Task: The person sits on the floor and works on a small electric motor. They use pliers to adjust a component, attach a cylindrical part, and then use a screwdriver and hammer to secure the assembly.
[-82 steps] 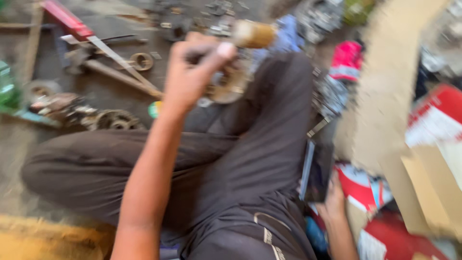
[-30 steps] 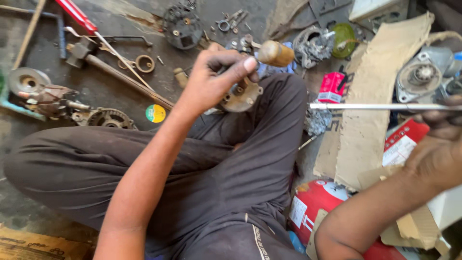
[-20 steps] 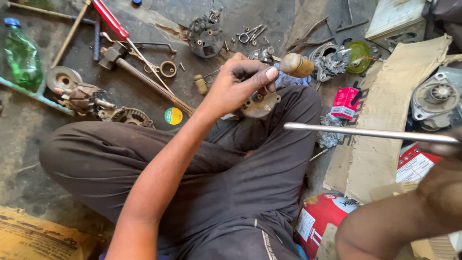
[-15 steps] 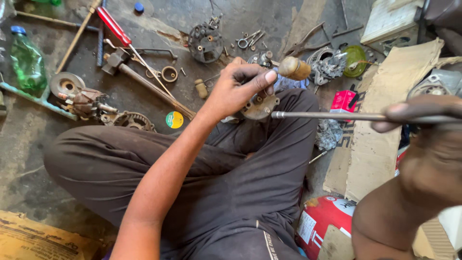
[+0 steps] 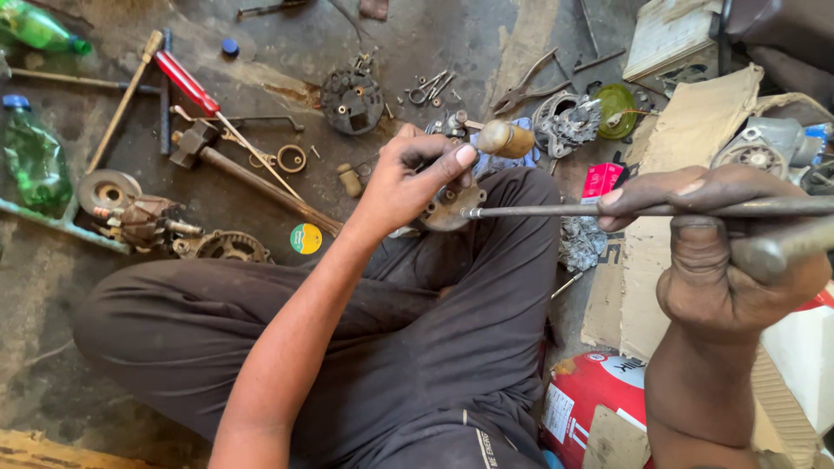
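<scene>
Left hand [image 5: 408, 178], arm reaching forward over the crossed legs, has its fingers curled tight around a round metal housing [image 5: 447, 208] resting on the knee, thumb pressed on its top edge. Right hand [image 5: 721, 252], raised near the camera, is clenched on a long steel rod [image 5: 556, 209] held level, tip touching the housing just below the left thumb.

Right hand: your right hand [image 5: 734, 252] has come up from low by your hip, close to the camera.
Rod: the long metal rod [image 5: 556, 209] it holds has slid left.
Rod tip: it was well apart from the metal part [image 5: 445, 208] in your left hand [image 5: 408, 178]; now it touches it.
</scene>
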`<action>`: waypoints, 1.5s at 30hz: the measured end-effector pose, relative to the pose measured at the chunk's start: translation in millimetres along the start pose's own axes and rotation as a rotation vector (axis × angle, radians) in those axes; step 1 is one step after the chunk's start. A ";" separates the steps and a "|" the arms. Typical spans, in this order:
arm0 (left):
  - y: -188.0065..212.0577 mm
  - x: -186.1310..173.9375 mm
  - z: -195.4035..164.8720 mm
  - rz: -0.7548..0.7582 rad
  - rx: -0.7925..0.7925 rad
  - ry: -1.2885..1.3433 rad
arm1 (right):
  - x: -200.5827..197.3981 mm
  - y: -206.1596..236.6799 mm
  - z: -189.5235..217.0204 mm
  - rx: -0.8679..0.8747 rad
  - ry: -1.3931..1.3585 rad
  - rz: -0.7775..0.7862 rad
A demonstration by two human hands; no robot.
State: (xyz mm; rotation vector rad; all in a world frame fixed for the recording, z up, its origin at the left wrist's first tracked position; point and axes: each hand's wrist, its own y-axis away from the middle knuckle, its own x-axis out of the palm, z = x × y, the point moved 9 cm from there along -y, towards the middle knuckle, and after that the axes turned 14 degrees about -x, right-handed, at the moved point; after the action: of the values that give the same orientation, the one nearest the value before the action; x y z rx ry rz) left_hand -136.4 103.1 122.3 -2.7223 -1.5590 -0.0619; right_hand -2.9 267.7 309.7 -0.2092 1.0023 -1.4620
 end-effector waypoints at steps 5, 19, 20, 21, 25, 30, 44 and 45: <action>0.6 0.7 -2.5 -0.009 0.032 -0.009 | 0.2 -8.8 0.2 0.094 -0.193 0.017; 0.1 9.1 -2.6 0.027 0.036 -0.017 | 9.1 -19.8 -2.4 -0.022 0.015 -0.224; -2.0 9.1 2.0 0.042 -0.026 0.041 | 11.8 -22.9 -4.7 -0.045 -0.053 -0.228; -3.3 10.0 6.9 0.058 -0.091 0.101 | 14.5 -26.9 -6.3 -0.068 -0.122 -0.231; -2.0 9.8 -1.5 0.045 -0.032 0.003 | 22.1 -33.8 -3.1 -0.006 -0.330 -0.265; -0.4 7.5 -4.1 0.030 0.013 -0.014 | 23.8 -17.9 5.2 0.165 -0.194 -0.202; -0.7 8.4 -3.9 0.038 -0.040 -0.014 | 26.4 -30.4 11.7 0.238 -0.146 -0.348; -1.3 8.7 -2.2 0.044 -0.049 -0.002 | 24.7 -25.5 11.4 0.301 -0.139 -0.369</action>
State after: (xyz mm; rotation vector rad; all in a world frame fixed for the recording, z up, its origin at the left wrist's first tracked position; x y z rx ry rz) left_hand -133.2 111.3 124.8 -2.7938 -1.5175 -0.0986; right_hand -18.5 236.6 323.0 -0.2830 0.6407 -1.8856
